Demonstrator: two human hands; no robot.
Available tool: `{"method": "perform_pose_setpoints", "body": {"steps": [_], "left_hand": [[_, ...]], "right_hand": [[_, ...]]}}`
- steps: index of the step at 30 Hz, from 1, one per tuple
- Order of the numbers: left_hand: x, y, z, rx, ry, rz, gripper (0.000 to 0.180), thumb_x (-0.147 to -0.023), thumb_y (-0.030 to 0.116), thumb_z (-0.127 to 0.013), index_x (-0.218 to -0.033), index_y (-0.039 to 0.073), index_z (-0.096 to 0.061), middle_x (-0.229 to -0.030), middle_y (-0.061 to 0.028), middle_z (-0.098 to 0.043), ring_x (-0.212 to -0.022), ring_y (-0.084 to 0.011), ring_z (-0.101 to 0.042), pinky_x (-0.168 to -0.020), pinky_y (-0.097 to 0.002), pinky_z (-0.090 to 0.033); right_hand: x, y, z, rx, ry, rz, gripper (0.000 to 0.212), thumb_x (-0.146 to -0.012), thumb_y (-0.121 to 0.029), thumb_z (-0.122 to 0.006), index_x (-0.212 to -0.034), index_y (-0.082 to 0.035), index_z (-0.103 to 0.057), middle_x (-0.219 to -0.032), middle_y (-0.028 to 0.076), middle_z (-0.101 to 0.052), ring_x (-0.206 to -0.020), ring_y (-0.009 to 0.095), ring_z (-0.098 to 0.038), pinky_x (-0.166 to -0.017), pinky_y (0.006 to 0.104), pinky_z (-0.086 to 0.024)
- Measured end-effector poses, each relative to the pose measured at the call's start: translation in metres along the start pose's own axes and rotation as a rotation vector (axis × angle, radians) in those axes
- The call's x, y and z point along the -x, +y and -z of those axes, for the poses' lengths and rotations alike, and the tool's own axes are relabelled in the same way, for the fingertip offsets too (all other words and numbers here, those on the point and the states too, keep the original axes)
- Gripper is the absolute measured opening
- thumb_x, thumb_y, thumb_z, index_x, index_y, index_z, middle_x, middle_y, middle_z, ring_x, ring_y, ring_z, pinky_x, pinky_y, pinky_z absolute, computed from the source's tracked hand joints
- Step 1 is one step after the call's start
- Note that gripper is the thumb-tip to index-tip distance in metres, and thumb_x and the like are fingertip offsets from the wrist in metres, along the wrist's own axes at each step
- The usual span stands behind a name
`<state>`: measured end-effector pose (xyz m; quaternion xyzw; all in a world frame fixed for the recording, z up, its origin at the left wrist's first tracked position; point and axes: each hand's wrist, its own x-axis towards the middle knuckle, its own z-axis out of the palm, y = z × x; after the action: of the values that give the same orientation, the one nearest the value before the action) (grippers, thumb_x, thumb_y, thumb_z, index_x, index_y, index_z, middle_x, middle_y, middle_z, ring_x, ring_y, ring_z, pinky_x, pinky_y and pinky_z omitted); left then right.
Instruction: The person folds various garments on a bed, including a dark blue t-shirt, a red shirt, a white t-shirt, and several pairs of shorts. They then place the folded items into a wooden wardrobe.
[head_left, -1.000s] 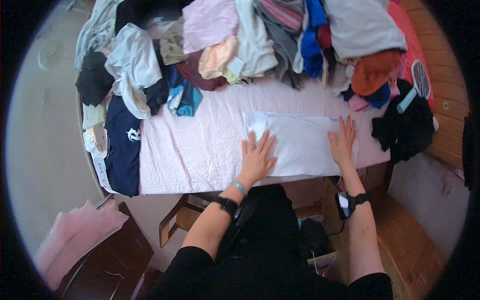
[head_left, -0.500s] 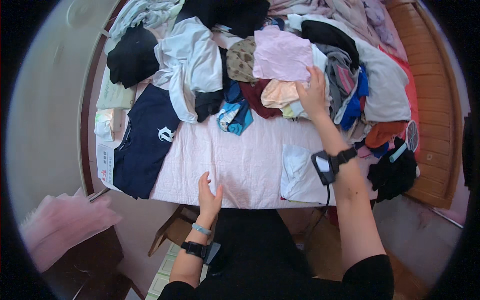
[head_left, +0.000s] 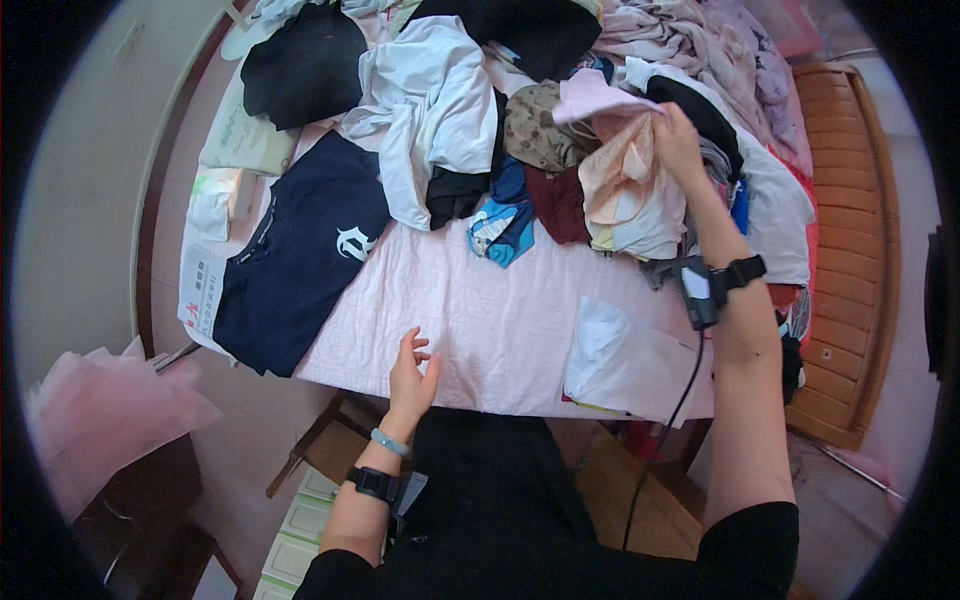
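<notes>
My right hand (head_left: 680, 150) is closed on the right edge of a light pink cloth (head_left: 598, 98), which is partly raised off the clothes heap. Just below it a peach garment (head_left: 622, 178) bunches up against the fingers; I cannot tell whether they grip it too. Around these lie a brown patterned cloth (head_left: 543, 128), a maroon garment (head_left: 556, 203) and a blue printed garment (head_left: 503, 232). My left hand (head_left: 411, 378) hovers over the near edge of the bed, its fingers apart and holding nothing.
A dark navy T-shirt (head_left: 300, 260) is spread flat at left, beside tissue packs (head_left: 222, 203). Folded white clothing (head_left: 600, 345) lies near the front edge of the pink bed cover (head_left: 480, 330). A wooden headboard (head_left: 842, 250) bounds the right side. A cable (head_left: 672, 425) hangs from my right wrist.
My right hand has closed on the pink cloth and lifted its right side, so it no longer lies flat. The peach garment has bunched upward. My left hand stays near the bed's edge.
</notes>
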<state>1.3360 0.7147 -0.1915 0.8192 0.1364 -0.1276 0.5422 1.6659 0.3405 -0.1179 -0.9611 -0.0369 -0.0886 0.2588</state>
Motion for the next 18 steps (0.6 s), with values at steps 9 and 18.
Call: {"method": "perform_pose_setpoints", "body": {"steps": [9,18], "left_hand": [[-0.031,0.038,-0.023,0.304,-0.039,-0.007,0.047,-0.078,0.017,-0.059,-0.117,0.001,-0.038,-0.092,-0.0112,-0.056,-0.070,-0.0150,-0.055,-0.062,-0.0268,-0.045],[-0.075,0.092,-0.072,1.023,-0.277,0.291,0.082,-0.074,0.052,-0.058,-0.132,0.008,-0.021,-0.126,-0.0131,-0.040,-0.108,-0.0237,-0.046,-0.091,-0.0381,-0.038]], "right_hand": [[-0.026,-0.114,0.125,-0.190,0.021,0.262,0.027,-0.088,-0.024,-0.046,-0.096,0.000,-0.055,-0.078,0.001,-0.056,-0.073,0.011,-0.049,-0.067,0.0235,-0.039],[0.012,-0.236,0.261,-0.901,-0.299,0.034,0.035,-0.086,-0.023,-0.050,-0.113,0.001,-0.049,-0.113,0.011,-0.052,-0.104,0.018,-0.050,-0.089,0.0293,-0.039]]}}
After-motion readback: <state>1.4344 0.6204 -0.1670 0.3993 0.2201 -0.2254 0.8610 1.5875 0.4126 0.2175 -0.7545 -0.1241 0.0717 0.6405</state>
